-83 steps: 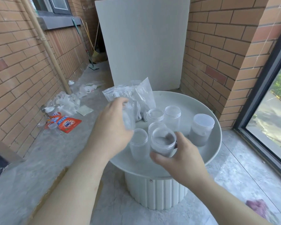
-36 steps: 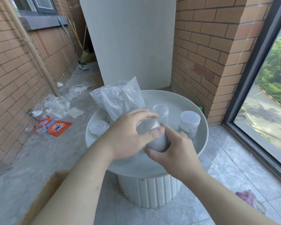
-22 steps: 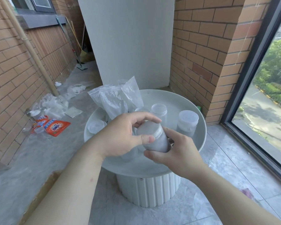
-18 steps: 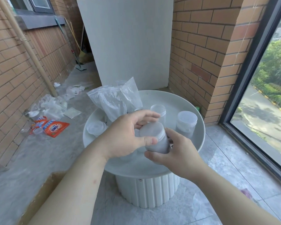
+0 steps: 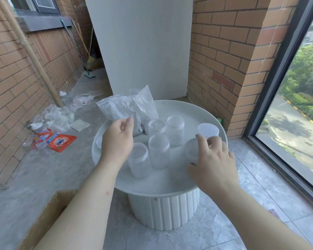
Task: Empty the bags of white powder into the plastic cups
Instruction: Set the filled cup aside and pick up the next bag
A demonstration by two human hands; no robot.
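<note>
Several clear bags of white powder [image 5: 123, 110] lean together at the back left of the round white table [image 5: 170, 188]. My left hand [image 5: 117, 141] hovers over the table with thumb and forefinger pinched on the front bag's lower edge. Several open clear plastic cups stand mid-table, among them one [image 5: 158, 150] in the centre and one [image 5: 138, 160] under my left wrist. My right hand [image 5: 214, 161] grips a lidded cup [image 5: 192, 150] that stands on the table. A second lidded cup [image 5: 208, 130] stands just behind it.
A loose lid [image 5: 98, 141] lies at the table's left rim. An orange detergent pouch [image 5: 61, 139] and plastic litter lie on the floor to the left. A cardboard box edge [image 5: 49, 212] is at bottom left. Brick walls, a white board [image 5: 143, 47] and a window [image 5: 296, 105] close in.
Both hands held one cup above the table, the left on its lid. That lidded cup now stands at the right under my right hand. My left hand has moved back to the bags.
</note>
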